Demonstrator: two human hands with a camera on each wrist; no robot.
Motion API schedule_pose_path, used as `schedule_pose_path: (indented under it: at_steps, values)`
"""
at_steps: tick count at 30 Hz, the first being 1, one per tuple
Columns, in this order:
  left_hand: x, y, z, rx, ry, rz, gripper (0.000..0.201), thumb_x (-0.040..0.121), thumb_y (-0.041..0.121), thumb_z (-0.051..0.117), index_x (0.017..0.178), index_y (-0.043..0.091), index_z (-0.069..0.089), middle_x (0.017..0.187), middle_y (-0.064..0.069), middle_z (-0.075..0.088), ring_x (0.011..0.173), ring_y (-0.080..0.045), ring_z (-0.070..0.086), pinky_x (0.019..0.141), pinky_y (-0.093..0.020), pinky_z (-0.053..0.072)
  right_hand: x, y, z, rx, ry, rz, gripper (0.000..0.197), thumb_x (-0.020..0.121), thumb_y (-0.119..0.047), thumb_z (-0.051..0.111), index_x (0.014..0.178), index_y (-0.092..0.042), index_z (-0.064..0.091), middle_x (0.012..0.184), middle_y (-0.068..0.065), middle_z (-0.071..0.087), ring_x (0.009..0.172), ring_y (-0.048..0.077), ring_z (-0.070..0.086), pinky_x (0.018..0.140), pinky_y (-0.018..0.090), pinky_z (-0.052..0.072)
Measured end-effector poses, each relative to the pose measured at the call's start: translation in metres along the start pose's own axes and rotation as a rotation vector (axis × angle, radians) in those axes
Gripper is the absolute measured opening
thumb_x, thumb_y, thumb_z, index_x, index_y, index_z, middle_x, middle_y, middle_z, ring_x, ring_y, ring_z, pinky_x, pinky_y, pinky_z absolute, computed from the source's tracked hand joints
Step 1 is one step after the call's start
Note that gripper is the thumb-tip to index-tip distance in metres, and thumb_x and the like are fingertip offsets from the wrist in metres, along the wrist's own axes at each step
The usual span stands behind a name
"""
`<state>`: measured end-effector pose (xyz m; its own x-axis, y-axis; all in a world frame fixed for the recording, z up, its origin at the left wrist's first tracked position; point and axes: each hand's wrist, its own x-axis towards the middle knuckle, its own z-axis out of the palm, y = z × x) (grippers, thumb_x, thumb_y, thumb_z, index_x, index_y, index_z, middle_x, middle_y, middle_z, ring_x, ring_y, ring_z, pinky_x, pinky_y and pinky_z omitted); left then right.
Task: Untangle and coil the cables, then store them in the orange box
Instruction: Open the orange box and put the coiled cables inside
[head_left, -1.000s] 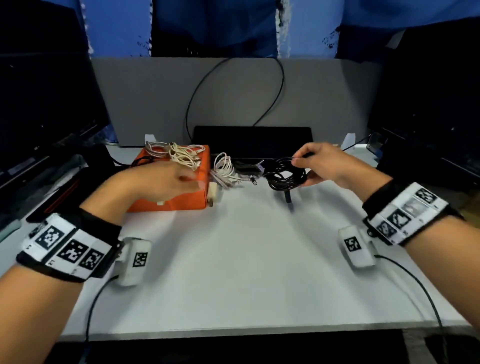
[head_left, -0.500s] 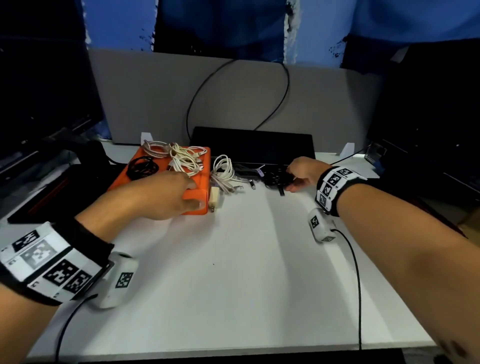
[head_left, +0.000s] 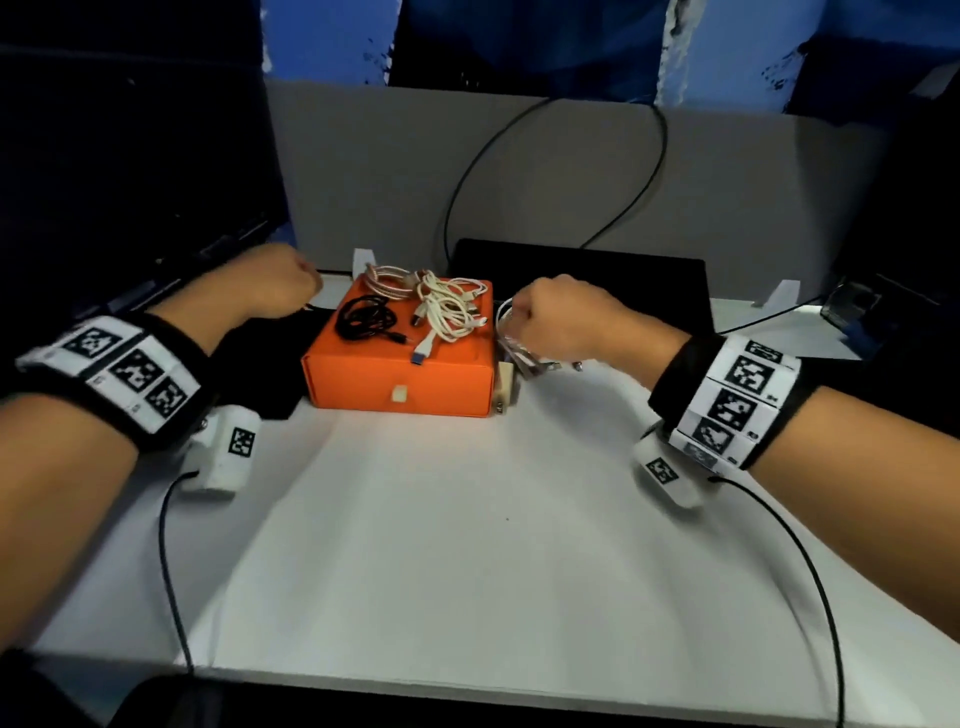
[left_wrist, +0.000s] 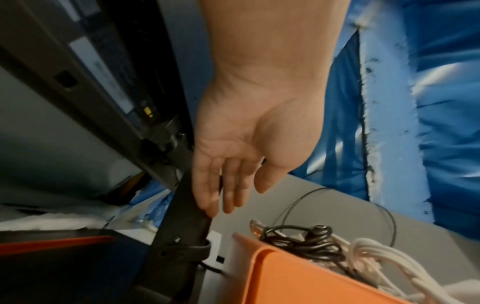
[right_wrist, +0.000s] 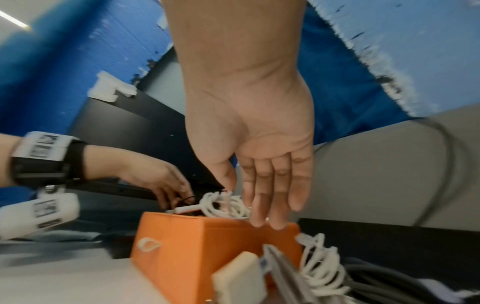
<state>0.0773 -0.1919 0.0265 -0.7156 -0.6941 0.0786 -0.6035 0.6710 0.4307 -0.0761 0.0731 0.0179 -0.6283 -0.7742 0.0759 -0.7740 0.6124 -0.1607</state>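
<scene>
The orange box (head_left: 397, 374) stands shut at the back middle of the white table. On its lid lie a black coiled cable (head_left: 363, 323), a tangle of white cables (head_left: 448, 312) and a pinkish coil (head_left: 388, 275). My left hand (head_left: 280, 290) hovers at the box's back left corner; in the left wrist view its fingers (left_wrist: 207, 197) hang straight and hold nothing. My right hand (head_left: 550, 318) is at the box's right side, above a white coil (head_left: 505, 325). Its straight fingertips (right_wrist: 258, 223) touch the lid's edge by the white cables (right_wrist: 223, 207).
A beige adapter (head_left: 506, 385) leans on the box's right front corner. A black flat device (head_left: 597, 270) lies behind, under a grey partition (head_left: 519, 171). Monitors stand at both sides, with a black stand (left_wrist: 182, 236) by my left fingers. Wrist-camera wires trail over the table's front edge.
My right hand has let go of the black coil it held at the right and moved left to the box. My left hand went from the box's front to its back left corner.
</scene>
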Motion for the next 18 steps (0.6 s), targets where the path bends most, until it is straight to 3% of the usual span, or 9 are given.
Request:
schedule_pose_path:
  at_steps: [3, 6, 9, 12, 14, 18]
  values:
    - [0.001, 0.011, 0.007, -0.133, -0.137, -0.035, 0.025, 0.103, 0.006, 0.043, 0.113, -0.005, 0.063, 0.110, -0.020, 0.068, 0.078, -0.036, 0.068, 0.071, -0.044, 0.059, -0.001, -0.025, 0.015, -0.132, -0.095, -0.061, 0.029, 0.102, -0.051, 0.044, 0.088, -0.027, 0.053, 0.083, -0.006, 0.057, 0.075, 0.015, 0.057, 0.058, 0.030, 0.040]
    - [0.004, 0.024, 0.010, -0.095, -0.195, -0.028, 0.030, 0.102, 0.005, 0.039, 0.110, -0.010, 0.064, 0.108, -0.026, 0.070, 0.078, -0.039, 0.071, 0.073, -0.049, 0.061, 0.007, -0.028, 0.026, -0.154, -0.135, -0.064, 0.029, 0.104, -0.052, 0.040, 0.102, -0.026, 0.054, 0.092, -0.004, 0.060, 0.083, 0.018, 0.060, 0.063, 0.031, 0.042]
    - [0.013, 0.029, 0.011, -0.057, -0.241, -0.037, 0.027, 0.102, 0.005, 0.043, 0.101, -0.010, 0.066, 0.089, -0.022, 0.071, 0.064, -0.031, 0.068, 0.061, -0.039, 0.060, 0.003, -0.027, 0.019, -0.248, -0.128, -0.040, 0.025, 0.106, -0.039, 0.042, 0.097, -0.022, 0.058, 0.091, -0.001, 0.063, 0.081, 0.018, 0.061, 0.065, 0.032, 0.045]
    - [0.016, 0.033, 0.018, -0.002, -0.301, -0.061, 0.027, 0.102, 0.005, 0.043, 0.093, -0.005, 0.066, 0.065, -0.015, 0.069, 0.051, -0.023, 0.065, 0.051, -0.032, 0.058, -0.019, -0.045, 0.012, -0.414, -0.035, -0.044, 0.014, 0.099, -0.021, 0.044, 0.090, -0.017, 0.052, 0.076, 0.001, 0.047, 0.078, 0.025, 0.055, 0.067, 0.036, 0.044]
    - [0.015, 0.038, 0.025, 0.055, -0.362, -0.069, 0.028, 0.103, 0.007, 0.042, 0.090, -0.004, 0.064, 0.067, -0.017, 0.070, 0.051, -0.024, 0.067, 0.051, -0.033, 0.059, -0.036, -0.065, 0.017, -0.388, -0.087, -0.082, 0.016, 0.099, -0.025, 0.044, 0.092, -0.016, 0.055, 0.076, 0.000, 0.047, 0.079, 0.027, 0.056, 0.067, 0.035, 0.044]
    - [0.015, 0.039, 0.035, 0.105, -0.365, -0.050, 0.029, 0.104, 0.008, 0.041, 0.083, -0.001, 0.059, 0.076, -0.020, 0.066, 0.051, -0.029, 0.065, 0.059, -0.039, 0.059, -0.028, -0.098, 0.049, -0.427, -0.219, -0.141, 0.039, 0.106, -0.047, 0.042, 0.113, -0.014, 0.063, 0.100, 0.003, 0.059, 0.096, 0.029, 0.063, 0.074, 0.036, 0.050]
